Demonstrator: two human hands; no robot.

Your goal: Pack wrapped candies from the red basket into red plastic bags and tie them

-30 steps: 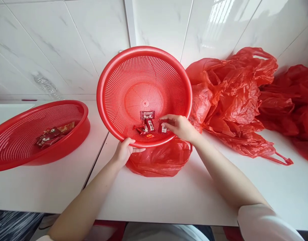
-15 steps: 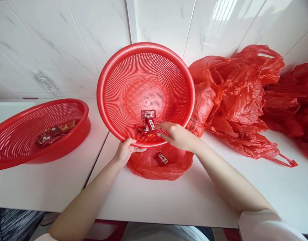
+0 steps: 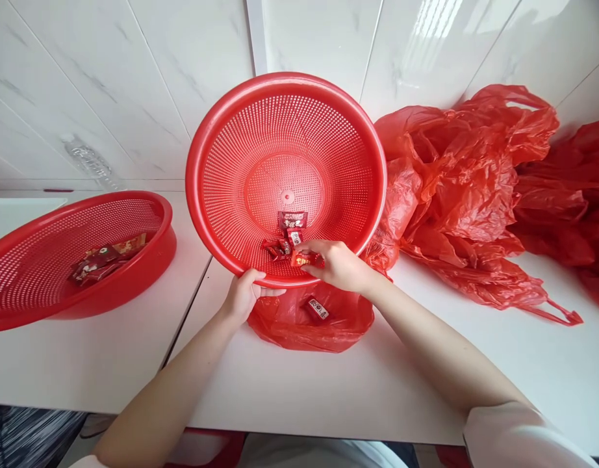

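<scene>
My left hand [image 3: 242,298] is closed on the near rim of a red perforated plastic basket [image 3: 221,117], tilted so its inside faces me. Inside its lower wall, my right hand [image 3: 342,265] pinches a small red packet with yellow lettering [image 3: 300,260] between thumb and fingers. Touching or close to those fingertips lie a few dark red wrapped snack packets [image 3: 292,220]. Beneath the basket's near edge spreads an open red plastic bag [image 3: 309,339], with one small red-and-white packet [image 3: 318,309] visible in it.
Left of me, a second red basket [image 3: 148,283] holds several small packets [image 3: 102,263]. Bunched red plastic bags [image 3: 465,188] fill the right side against the tiled wall [image 3: 319,39]. A clear plastic item [image 3: 89,159] is at the back left. A seam divides the white table [image 3: 401,403].
My right fingers have closed around the yellow-lettered packet and lifted it slightly, so more of it shows. The basket has shifted a little toward me; my left hand keeps its hold.
</scene>
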